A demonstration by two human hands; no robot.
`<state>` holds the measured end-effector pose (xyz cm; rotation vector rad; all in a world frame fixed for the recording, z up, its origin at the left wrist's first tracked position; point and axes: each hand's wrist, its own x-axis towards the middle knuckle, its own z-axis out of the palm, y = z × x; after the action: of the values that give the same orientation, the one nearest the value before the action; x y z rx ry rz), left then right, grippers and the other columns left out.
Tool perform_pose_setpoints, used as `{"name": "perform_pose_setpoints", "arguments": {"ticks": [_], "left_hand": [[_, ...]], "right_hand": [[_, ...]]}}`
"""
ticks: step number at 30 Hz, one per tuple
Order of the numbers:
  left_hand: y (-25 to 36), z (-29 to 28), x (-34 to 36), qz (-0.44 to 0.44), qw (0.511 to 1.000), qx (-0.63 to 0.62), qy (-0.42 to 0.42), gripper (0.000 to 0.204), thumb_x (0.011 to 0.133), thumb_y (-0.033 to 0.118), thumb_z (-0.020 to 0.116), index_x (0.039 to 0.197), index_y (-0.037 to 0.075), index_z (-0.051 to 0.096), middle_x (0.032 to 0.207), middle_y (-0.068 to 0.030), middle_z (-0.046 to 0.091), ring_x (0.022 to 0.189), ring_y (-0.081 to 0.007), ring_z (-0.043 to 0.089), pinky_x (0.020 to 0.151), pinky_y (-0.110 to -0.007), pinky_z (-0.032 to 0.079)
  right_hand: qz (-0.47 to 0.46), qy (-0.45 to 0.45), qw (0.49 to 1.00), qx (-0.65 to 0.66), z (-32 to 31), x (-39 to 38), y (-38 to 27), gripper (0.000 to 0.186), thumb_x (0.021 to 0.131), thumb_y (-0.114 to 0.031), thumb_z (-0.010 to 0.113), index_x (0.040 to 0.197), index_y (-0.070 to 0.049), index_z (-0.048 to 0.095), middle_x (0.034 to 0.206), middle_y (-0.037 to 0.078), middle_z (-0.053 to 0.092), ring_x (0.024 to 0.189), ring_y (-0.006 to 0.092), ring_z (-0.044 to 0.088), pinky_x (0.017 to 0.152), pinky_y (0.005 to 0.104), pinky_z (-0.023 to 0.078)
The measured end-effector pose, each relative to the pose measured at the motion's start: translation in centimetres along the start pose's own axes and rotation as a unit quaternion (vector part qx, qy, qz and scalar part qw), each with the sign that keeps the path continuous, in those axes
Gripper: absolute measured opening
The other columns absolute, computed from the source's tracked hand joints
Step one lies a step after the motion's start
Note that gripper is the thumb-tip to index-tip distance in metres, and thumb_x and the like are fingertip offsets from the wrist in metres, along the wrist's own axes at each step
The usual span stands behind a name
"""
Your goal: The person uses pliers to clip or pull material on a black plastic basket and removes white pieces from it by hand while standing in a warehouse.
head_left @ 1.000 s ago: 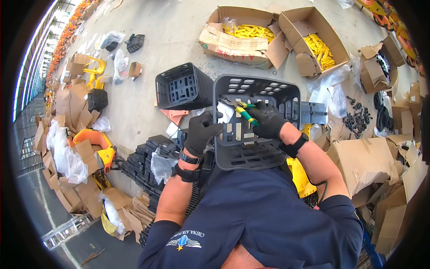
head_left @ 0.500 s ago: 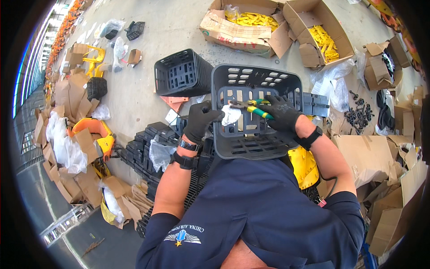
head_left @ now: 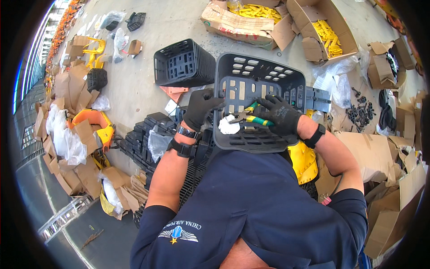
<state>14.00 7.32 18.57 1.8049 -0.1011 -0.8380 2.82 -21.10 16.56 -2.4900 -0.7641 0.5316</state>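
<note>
My right hand point(head_left: 283, 116) clasps green-handled pliers point(head_left: 260, 120) inside black basket point(head_left: 293, 84), jaws against white wad point(head_left: 230, 126). My left hand point(head_left: 200, 109) at basket's left rim, fingers bent; can't tell whether gripping.

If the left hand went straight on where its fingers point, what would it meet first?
Probably the left rim of the dark basket, which the left hand may already touch; depth is unclear.

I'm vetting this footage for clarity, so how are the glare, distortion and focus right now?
Head view, upper left: strongest glare; head view, toward the rim: straight edges bow and the corners go black; head view, near the middle: the pliers and black basket look fairly sharp.
</note>
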Motion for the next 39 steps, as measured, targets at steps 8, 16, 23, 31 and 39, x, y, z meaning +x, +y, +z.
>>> {"name": "perform_pose_setpoints", "arguments": {"ticks": [8,16,23,31,39], "left_hand": [[1.7,0.3,-0.5,0.006,1.0,-0.011,-0.007,0.03,0.076,0.015,0.065,0.098,-0.004,0.066,0.079,-0.0078,0.066,0.066,-0.011,0.062,0.061,-0.023,0.05],[3.1,0.9,-1.0,-0.01,0.997,-0.071,0.007,0.021,0.072,0.016,0.07,0.073,-0.003,0.064,0.065,-0.0038,0.061,0.06,-0.0061,0.053,0.053,-0.023,0.04],[2.3,0.3,-1.2,0.037,0.999,-0.01,0.005,0.028,0.075,0.015,0.065,0.095,-0.005,0.068,0.081,-0.0067,0.067,0.07,-0.01,0.059,0.064,-0.025,0.047],[1.9,-0.3,-2.2,0.022,0.998,-0.049,0.03,0.028,0.075,0.009,0.062,0.097,-0.007,0.065,0.079,-0.0068,0.066,0.066,-0.011,0.062,0.061,-0.025,0.05],[2.2,-0.7,-1.1,0.033,0.999,0.022,0.017,0.022,0.075,0.003,0.061,0.094,-0.008,0.066,0.079,-0.0097,0.067,0.065,-0.0127,0.063,0.059,-0.025,0.05]], "right_hand": [[-0.069,0.032,0.996,-0.035,-0.3,1.1,-0.3,0.048,0.072,-0.028,0.066,0.12,-0.021,0.061,0.138,0.018,0.042,0.125,0.0366,0.041,0.104,0.0509,0.031],[-0.105,0.073,0.988,-0.083,1.2,2.1,0.8,0.027,0.076,-0.022,0.061,0.101,-0.015,0.069,0.125,0.012,0.052,0.115,0.0309,0.048,0.1,0.0488,0.035],[-0.086,0.039,0.995,0.001,1.8,2.4,1.7,0.023,0.079,-0.02,0.059,0.098,-0.013,0.07,0.122,0.014,0.055,0.098,0.0354,0.057,0.084,0.0438,0.048],[-0.061,0.042,0.997,0.032,4.0,3.4,1.0,0.023,0.081,-0.02,0.058,0.099,-0.012,0.068,0.12,0.015,0.055,0.101,0.034,0.057,0.086,0.0414,0.047],[-0.056,-0.011,0.996,0.069,2.1,2.5,2.3,0.032,0.078,-0.025,0.063,0.108,-0.017,0.067,0.121,0.013,0.057,0.1,0.0321,0.059,0.088,0.0407,0.047]]}}
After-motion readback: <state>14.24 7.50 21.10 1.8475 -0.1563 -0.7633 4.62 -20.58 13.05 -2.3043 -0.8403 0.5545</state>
